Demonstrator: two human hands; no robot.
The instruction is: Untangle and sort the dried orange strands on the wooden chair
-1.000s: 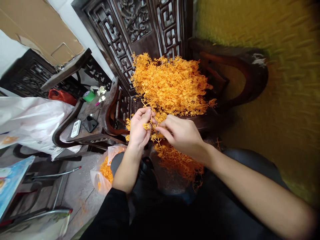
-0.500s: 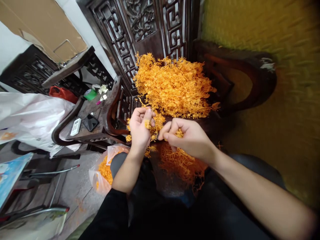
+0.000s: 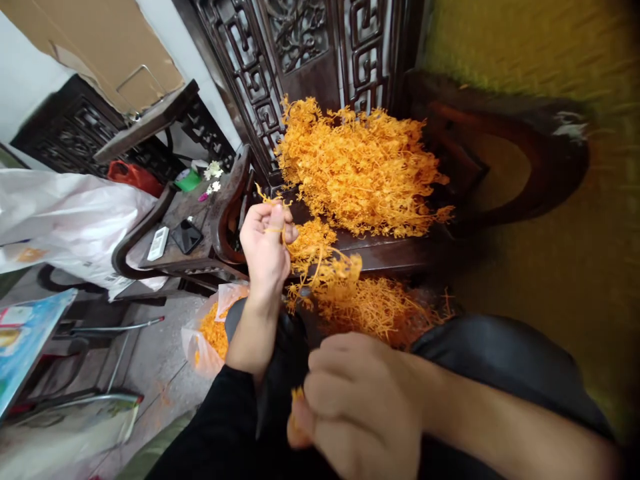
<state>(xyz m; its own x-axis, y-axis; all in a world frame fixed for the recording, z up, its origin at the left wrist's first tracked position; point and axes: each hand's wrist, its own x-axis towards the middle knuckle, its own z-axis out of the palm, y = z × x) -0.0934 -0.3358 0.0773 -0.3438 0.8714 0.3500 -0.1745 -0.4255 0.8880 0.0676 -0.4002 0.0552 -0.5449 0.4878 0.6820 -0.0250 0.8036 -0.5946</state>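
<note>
My left hand [image 3: 267, 243] is closed, pinching a thin orange stringy sprig [image 3: 270, 199] between thumb and fingers; a strand also loops across the thumb. Lower down, over my lap, my right hand [image 3: 360, 400] is curled shut, with a bit of orange material [image 3: 299, 395] showing at the thumb. What else lies inside that fist is hidden. Behind the hands, a large heap of orange stringy sprigs [image 3: 360, 173] covers part of a dark carved wooden seat [image 3: 395, 253]. A smaller clump [image 3: 313, 240] lies beside my left hand, and loose orange strands [image 3: 375, 307] lie below the seat edge.
On the left, a wooden side stand holds a black phone-like object [image 3: 187, 236], a white remote-like object [image 3: 158, 244] and a green tape roll [image 3: 189, 180]. A plastic bag with orange pieces [image 3: 215, 333] sits on the floor. The chair's curved armrest [image 3: 555, 160] stands at right.
My right hand has come away from my left, down and toward my body. My left hand has shifted slightly left, keeping the sprig. The view has moved a little.
</note>
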